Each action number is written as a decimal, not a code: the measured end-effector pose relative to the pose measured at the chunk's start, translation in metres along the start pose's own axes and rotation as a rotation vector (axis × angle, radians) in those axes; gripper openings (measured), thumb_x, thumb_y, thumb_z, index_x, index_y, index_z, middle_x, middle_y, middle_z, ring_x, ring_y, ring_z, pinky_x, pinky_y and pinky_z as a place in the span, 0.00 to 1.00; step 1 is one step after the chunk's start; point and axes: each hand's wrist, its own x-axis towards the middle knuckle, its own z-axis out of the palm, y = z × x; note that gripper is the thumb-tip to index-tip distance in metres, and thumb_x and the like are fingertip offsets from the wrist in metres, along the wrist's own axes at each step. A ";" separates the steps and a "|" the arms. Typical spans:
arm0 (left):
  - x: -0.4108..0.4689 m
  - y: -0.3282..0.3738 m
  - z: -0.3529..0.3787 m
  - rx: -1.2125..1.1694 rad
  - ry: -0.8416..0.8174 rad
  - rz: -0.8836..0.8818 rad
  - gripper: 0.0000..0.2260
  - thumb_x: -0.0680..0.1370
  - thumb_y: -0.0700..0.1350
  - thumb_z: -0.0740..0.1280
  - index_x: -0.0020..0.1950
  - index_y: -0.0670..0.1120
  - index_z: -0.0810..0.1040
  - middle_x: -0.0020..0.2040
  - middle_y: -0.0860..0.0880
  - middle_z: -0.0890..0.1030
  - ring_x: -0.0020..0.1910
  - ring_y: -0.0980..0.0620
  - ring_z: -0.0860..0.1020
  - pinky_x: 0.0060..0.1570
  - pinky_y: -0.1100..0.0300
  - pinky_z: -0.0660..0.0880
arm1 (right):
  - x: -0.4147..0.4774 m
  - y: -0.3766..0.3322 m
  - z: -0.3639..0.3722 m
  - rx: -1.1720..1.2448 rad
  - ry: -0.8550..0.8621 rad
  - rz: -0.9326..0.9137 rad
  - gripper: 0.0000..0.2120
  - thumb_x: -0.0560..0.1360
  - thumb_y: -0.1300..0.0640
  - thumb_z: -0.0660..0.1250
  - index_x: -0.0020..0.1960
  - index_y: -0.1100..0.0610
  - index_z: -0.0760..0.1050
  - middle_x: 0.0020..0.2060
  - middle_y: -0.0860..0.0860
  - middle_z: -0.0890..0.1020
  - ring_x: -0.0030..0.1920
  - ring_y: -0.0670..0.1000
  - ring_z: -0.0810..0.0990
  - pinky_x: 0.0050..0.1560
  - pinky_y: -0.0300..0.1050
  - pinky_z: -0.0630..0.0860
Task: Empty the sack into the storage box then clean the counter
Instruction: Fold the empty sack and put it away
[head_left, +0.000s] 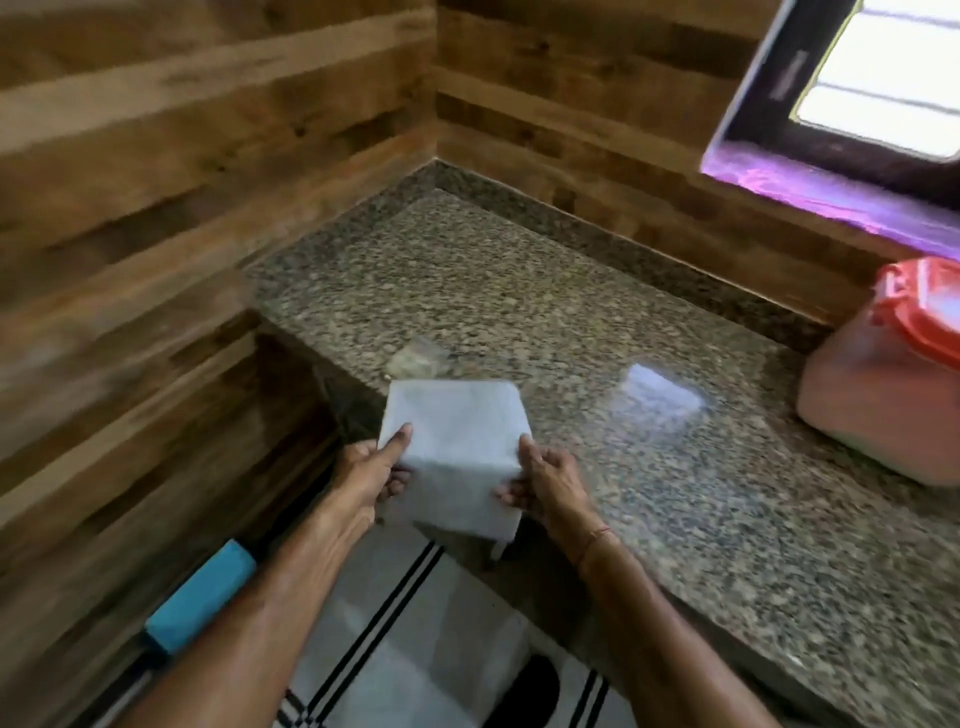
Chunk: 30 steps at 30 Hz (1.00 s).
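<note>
A folded white cloth (454, 457) is stretched between both of my hands above the front left edge of the speckled granite counter (519, 312). My left hand (371, 470) grips its left side with the thumb on top. My right hand (543, 478) pinches its right side. Just beyond the cloth, a small clear plastic sack (418, 359) lies crumpled on the counter with a few grains around it. The translucent storage box (888, 395) with an orange lid (924, 306) stands at the counter's right edge, its lid shut.
Wood-panelled walls close the counter's left and back sides, meeting in a corner. A window (883, 78) sits above the back right. Below the counter's front edge are a striped cloth (415, 649) and a blue-handled tool (200, 597) leaning at the lower left.
</note>
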 end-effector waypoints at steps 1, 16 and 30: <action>-0.003 -0.004 -0.028 -0.048 0.037 0.003 0.14 0.77 0.52 0.74 0.49 0.40 0.82 0.35 0.44 0.82 0.28 0.54 0.77 0.23 0.66 0.74 | -0.008 0.004 0.025 -0.035 -0.013 -0.001 0.21 0.83 0.47 0.65 0.55 0.68 0.76 0.38 0.64 0.82 0.29 0.53 0.84 0.30 0.43 0.83; -0.056 -0.102 -0.322 -0.429 0.458 -0.096 0.20 0.69 0.30 0.73 0.61 0.34 0.76 0.53 0.38 0.83 0.39 0.46 0.84 0.28 0.59 0.79 | -0.046 0.105 0.292 -0.255 -0.319 0.095 0.14 0.75 0.62 0.76 0.41 0.56 0.71 0.42 0.55 0.77 0.43 0.52 0.80 0.35 0.42 0.82; -0.027 -0.183 -0.385 -0.477 0.620 -0.339 0.11 0.76 0.44 0.76 0.56 0.45 0.80 0.49 0.47 0.84 0.47 0.49 0.82 0.42 0.56 0.78 | 0.032 0.238 0.386 -0.623 -0.431 0.239 0.16 0.75 0.57 0.76 0.56 0.65 0.77 0.58 0.60 0.81 0.52 0.56 0.81 0.32 0.40 0.81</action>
